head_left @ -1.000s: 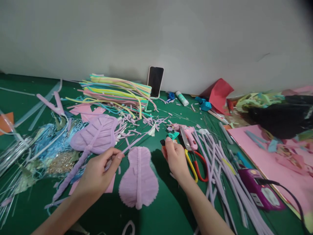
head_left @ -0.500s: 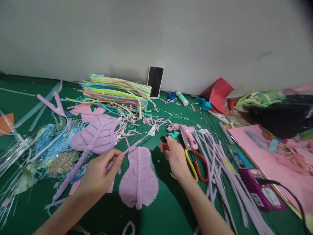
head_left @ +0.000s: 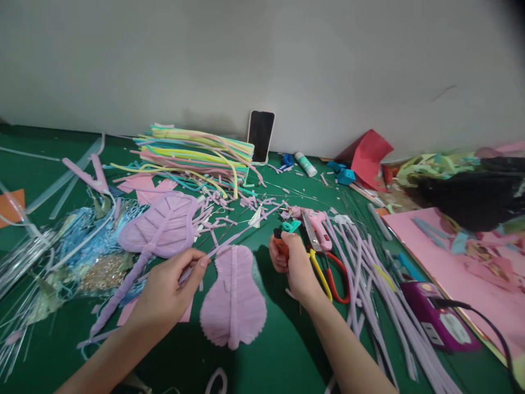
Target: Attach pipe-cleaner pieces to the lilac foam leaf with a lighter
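Pinching strip [head_left: 238,235] snugly in left hand [head_left: 174,284], left of panel [head_left: 250,306]; gripping orange tool [head_left: 281,244] in curled right hand [head_left: 298,265], right of panel. Best hold strip taut.

No lettering, brand or number can be read. A green-and-white wrap is noted on the small tube [head_left: 305,163] near the wall; any print is too small to be made out. Pale patches are seen on the purple box [head_left: 418,300] at right; no characters can be deciphered there.
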{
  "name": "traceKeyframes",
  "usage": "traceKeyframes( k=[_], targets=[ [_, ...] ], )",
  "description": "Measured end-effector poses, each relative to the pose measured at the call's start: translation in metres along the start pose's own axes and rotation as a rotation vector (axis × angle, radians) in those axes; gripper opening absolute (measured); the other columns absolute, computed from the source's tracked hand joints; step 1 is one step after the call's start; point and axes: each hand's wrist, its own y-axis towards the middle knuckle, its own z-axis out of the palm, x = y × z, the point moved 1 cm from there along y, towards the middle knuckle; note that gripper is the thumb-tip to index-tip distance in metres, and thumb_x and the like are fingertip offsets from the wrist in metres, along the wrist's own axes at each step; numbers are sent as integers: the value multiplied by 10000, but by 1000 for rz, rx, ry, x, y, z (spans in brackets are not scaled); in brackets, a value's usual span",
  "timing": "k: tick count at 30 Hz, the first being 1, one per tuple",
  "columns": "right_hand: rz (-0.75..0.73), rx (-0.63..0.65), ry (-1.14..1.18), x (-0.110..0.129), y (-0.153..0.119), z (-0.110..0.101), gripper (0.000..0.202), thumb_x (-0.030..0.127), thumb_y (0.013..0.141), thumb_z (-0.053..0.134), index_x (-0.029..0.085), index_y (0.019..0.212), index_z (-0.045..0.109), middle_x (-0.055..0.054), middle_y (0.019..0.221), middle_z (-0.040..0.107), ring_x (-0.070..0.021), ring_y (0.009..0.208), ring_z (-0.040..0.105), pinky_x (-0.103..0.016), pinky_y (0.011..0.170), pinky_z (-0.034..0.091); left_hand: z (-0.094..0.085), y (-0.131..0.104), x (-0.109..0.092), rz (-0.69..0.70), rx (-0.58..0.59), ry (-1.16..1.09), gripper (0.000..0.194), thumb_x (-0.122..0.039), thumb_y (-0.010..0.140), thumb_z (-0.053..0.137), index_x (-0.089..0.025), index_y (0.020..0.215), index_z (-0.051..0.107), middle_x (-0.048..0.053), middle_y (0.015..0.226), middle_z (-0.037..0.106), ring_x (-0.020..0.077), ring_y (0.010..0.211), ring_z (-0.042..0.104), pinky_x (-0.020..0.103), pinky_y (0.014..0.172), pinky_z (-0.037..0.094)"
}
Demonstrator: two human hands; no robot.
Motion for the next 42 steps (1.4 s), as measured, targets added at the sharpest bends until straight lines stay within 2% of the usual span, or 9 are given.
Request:
traceKeyframes(
  k=[2, 5, 8, 9, 12, 17, 22, 36, 42],
  targets=[
    [59, 55, 159, 4, -3, 5, 348, 488, 793, 413, 199, 602, 453, 98, 436, 225, -58, 406, 119, -193, 386, 94, 2, 1, -2, -89, 46, -177, 279, -463, 828, 539, -197, 792, 613, -33, 601, 538, 107, 534, 484, 208, 505, 362],
    [235, 309, 445, 6, -11, 22, 369, 524, 798, 396, 213, 610, 456, 113, 369, 196, -52, 357, 74, -168, 341, 85, 8, 1, -9, -311, 127, -545, 316, -503, 775, 609, -190, 775, 568, -89, 505, 347, 60, 408, 284, 181, 383, 215],
    [342, 480, 628, -4, -21, 45, 401, 546, 810, 391, 215, 589, 437, 112, 324, 219, -43, 312, 78, -152, 308, 97, 17, -2, -18, -357, 75, -694, 295, -457, 735, 668, -179, 801, 597, -107, 476, 297, 44, 387, 237, 169, 369, 173],
    [353, 476, 649, -9, -25, 53, 402, 549, 813, 398, 214, 596, 446, 112, 319, 236, -40, 302, 87, -149, 304, 105, 20, -4, -21, -330, 36, -676, 279, -436, 732, 679, -176, 816, 622, -107, 467, 302, 43, 386, 253, 168, 374, 194],
    [345, 337, 614, -25, -32, 70, 438, 585, 804, 425, 202, 593, 453, 108, 325, 265, -30, 302, 111, -151, 315, 108, 25, -7, -26, -287, -47, -611, 236, -386, 707, 704, -160, 762, 670, -78, 456, 399, 55, 404, 357, 177, 401, 290],
    [334, 174, 453, -32, -36, 78, 491, 658, 734, 497, 200, 579, 413, 114, 360, 266, -23, 334, 148, -171, 348, 116, 28, -9, -25, -317, -34, -629, 222, -362, 695, 699, -142, 727, 698, -6, 539, 602, 113, 487, 545, 207, 469, 419],
    [320, 128, 368, -27, -36, 79, 496, 676, 723, 498, 209, 605, 382, 117, 389, 278, -26, 354, 145, -185, 365, 111, 27, -9, -26, -352, 2, -660, 203, -347, 719, 667, -146, 700, 682, 5, 527, 637, 136, 479, 589, 219, 468, 460],
    [309, 136, 240, -29, -36, 78, 555, 688, 768, 389, 220, 475, 325, 97, 379, 221, -33, 337, 143, -205, 357, 104, 25, -8, -29, -331, 43, -689, 154, -231, 729, 621, -163, 591, 616, -24, 492, 634, 83, 452, 556, 158, 455, 421],
    [307, 116, 207, -29, -36, 78, 532, 698, 756, 397, 223, 518, 356, 101, 378, 232, -39, 338, 138, -202, 346, 105, 22, -7, -31, -358, 66, -695, 166, -235, 714, 629, -167, 565, 597, -54, 416, 561, 47, 350, 428, 148, 332, 255]
  ],
)
